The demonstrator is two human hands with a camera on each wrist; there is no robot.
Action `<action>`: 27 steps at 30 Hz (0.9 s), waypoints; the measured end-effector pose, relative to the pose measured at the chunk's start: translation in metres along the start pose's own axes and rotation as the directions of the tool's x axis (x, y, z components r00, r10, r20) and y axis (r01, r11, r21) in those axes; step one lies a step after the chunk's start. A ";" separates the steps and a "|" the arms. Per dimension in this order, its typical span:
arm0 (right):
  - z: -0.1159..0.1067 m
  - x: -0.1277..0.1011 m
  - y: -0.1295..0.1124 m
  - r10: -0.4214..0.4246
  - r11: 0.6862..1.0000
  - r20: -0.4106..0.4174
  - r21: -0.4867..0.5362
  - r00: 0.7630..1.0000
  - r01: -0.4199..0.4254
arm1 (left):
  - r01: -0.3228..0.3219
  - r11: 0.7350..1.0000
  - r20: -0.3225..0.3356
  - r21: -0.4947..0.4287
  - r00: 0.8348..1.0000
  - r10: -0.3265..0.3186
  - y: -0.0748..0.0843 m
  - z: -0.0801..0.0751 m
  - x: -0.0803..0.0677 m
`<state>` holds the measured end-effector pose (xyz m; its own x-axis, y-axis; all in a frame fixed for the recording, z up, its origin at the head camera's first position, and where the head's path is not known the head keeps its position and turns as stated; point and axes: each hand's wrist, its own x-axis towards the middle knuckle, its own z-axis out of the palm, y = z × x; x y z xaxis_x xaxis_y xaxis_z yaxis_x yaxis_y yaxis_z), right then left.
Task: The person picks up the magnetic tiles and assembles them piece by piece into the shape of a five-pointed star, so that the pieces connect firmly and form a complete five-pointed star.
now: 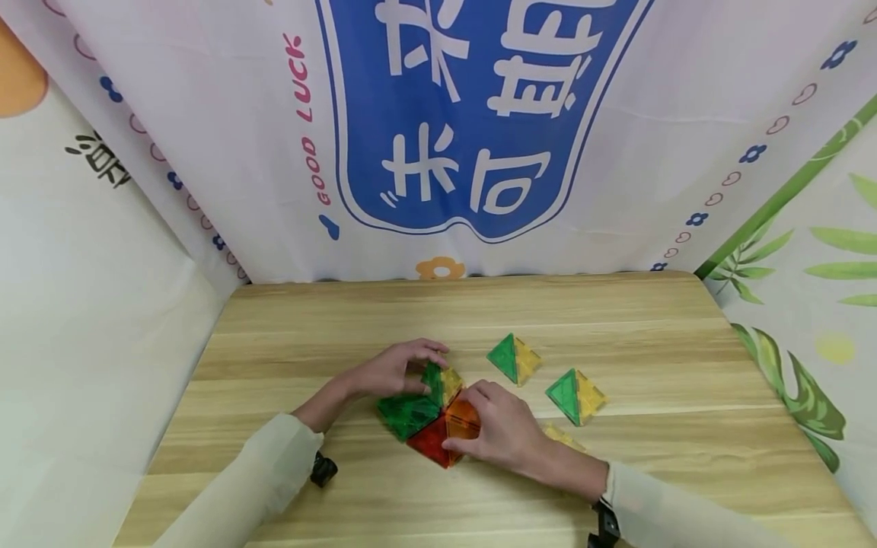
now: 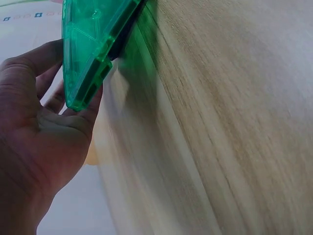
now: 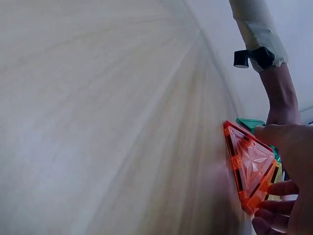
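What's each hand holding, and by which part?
Left hand grips the green tile by its edge; right hand holds the orange tile at its corner.

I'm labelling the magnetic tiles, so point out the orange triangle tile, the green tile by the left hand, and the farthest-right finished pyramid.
orange triangle tile [image 3: 250, 166]: right wrist view, its clear centre.
green tile [image 2: 90, 44]: left wrist view, its flat face.
farthest-right pyramid [image 1: 575, 396]: head view, middle ridge.

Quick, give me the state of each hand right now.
Left hand: holds a green triangle tile, fingers curled round it.
Right hand: grips an orange triangle tile with its fingers.
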<state>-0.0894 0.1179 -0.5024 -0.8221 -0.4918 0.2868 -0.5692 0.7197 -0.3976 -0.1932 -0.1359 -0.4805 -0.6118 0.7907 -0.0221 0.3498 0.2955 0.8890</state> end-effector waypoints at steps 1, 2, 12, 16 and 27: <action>0.000 0.000 -0.001 0.000 1.000 -0.003 -0.009 1.000 0.000 | -0.001 1.000 -0.002 0.006 1.000 0.001 0.001 0.000 -0.001; 0.001 0.000 -0.001 -0.001 1.000 -0.005 -0.021 1.000 0.001 | 0.000 1.000 -0.005 0.013 1.000 0.000 0.001 0.000 -0.001; 0.002 0.003 0.002 -0.051 0.992 0.028 -0.117 0.998 0.054 | 0.066 0.970 -0.099 0.233 0.994 -0.044 0.005 0.002 -0.014; -0.004 0.007 0.012 -0.073 0.994 0.079 -0.069 0.994 0.079 | 0.092 0.966 -0.152 0.242 0.987 -0.056 0.003 0.002 -0.023; -0.024 0.020 0.057 -0.226 0.967 0.268 0.180 0.937 0.182 | 0.073 0.956 -0.118 0.283 0.992 -0.041 0.002 0.001 -0.043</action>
<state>-0.1376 0.1607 -0.4983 -0.6441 -0.7547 0.1251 -0.7019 0.5181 -0.4887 -0.1655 -0.1693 -0.4781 -0.7053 0.7089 -0.0042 0.4903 0.4921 0.7193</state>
